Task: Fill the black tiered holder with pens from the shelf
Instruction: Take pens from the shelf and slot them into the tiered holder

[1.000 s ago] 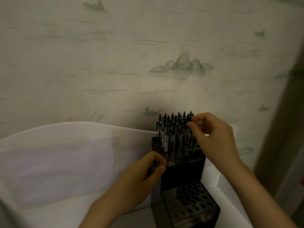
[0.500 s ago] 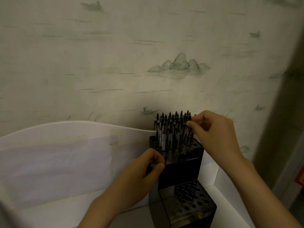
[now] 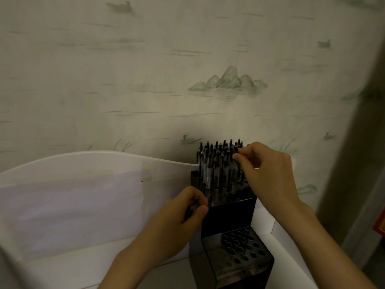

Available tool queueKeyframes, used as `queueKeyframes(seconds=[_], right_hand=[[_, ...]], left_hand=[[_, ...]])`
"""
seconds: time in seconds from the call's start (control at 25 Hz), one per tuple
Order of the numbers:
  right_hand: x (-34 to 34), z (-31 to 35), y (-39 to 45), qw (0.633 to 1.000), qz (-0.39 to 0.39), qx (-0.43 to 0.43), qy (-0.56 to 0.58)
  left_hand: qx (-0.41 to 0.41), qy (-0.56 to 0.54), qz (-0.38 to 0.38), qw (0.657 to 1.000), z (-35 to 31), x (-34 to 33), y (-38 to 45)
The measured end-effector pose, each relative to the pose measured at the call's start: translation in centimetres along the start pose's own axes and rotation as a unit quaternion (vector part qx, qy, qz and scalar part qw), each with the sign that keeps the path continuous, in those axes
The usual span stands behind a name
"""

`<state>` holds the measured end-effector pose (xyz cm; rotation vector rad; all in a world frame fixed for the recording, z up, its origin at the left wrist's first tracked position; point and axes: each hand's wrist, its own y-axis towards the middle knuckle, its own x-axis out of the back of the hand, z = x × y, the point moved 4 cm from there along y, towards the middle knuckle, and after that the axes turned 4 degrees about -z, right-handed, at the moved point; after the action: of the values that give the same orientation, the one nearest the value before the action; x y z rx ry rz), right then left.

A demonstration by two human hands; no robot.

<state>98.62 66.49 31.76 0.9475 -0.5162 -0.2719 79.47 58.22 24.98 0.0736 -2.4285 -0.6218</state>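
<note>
The black tiered holder (image 3: 229, 213) stands on a white shelf against the wall. Its upper tier is packed with several upright dark pens (image 3: 216, 163). The lower front tier (image 3: 239, 247) shows rows of empty round holes. My right hand (image 3: 268, 172) pinches the top of a pen at the right side of the upper cluster. To the left of the holder, beside the upper tier's front corner, my left hand (image 3: 183, 215) grips a dark pen (image 3: 192, 207), mostly hidden by the fingers.
A white shelf (image 3: 62, 274) with a curved white back panel (image 3: 83, 184) runs to the left. Patterned wallpaper (image 3: 227, 80) rises behind. A dark vertical edge (image 3: 364, 142) and something red (image 3: 380, 228) lie at the far right.
My right hand's fingertips have shifted slightly left and down along the pen tops. My left hand has stayed beside the holder with its pen.
</note>
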Motion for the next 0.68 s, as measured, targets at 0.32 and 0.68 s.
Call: queueKeyframes(seconds=[0.32,0.68], right_hand=[[0.7,-0.5,0.7,0.999,0.005,-0.043,-0.004],[-0.3,-0.9,0.5,0.997,0.047,-0.054,-0.019]], left_hand=[[-0.002,-0.004,-0.007,1.000,-0.4,-0.1,-0.1],[0.007,-0.012,-0.015,1.000,-0.3,0.2,-0.1]])
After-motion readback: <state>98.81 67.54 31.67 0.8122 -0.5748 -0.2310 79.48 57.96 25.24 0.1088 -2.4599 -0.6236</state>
